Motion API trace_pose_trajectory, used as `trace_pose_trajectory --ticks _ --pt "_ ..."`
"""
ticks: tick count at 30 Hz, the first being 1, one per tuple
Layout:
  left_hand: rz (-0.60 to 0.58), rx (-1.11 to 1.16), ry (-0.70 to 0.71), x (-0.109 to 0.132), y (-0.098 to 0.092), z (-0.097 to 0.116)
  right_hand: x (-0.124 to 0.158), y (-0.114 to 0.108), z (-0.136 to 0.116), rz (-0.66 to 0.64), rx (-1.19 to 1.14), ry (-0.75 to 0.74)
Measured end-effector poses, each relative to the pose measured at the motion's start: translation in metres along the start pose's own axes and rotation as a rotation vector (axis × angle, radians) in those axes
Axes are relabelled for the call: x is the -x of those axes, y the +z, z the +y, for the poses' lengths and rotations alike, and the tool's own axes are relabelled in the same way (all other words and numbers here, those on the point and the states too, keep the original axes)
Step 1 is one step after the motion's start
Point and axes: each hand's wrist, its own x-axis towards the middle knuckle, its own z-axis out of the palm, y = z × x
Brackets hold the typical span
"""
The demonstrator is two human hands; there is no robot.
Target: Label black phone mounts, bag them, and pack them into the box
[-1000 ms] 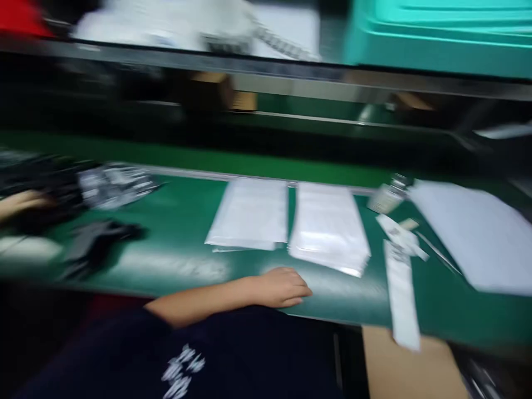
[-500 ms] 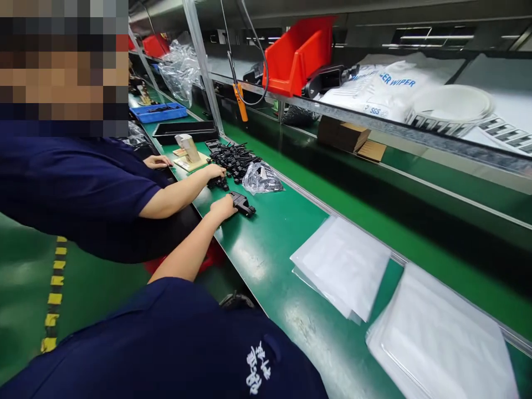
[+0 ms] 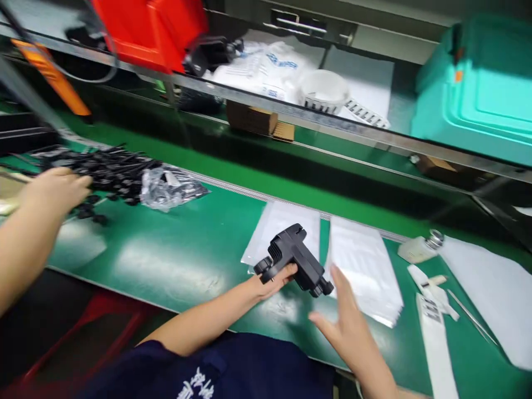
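Note:
My left hand is closed on a black plastic part with a clamp-like end and knobs, held above the green bench. The fingers pass beneath the part, so some of the grip is hidden. Just right of it, my right hand is raised with thumb and fingers apart, holding nothing. Behind the part lie two piles of flat, translucent white plastic bags, a left pile and a right pile.
At left, a co-worker's hand is beside a heap of black parts and a clear plastic bag. A bottle, tweezers and white strips lie right. Overhead, the shelf carries a teal case.
My left hand has brought the black part from beside the co-worker toward the right, in front of me. My right hand has come into view. The camera has turned right.

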Motion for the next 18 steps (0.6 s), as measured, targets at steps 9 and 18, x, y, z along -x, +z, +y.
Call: trace_pose_trajectory --ticks 9,18 --pt "-0.26 -0.3 -0.202 0.017 -0.014 0.052 0.016 -0.006 0.009 -0.086 0.034 -0.113" --pt "0.0 -0.85 0.073 0.03 -0.009 0.044 0.019 0.03 0.032 0.042 -0.798 0.674"
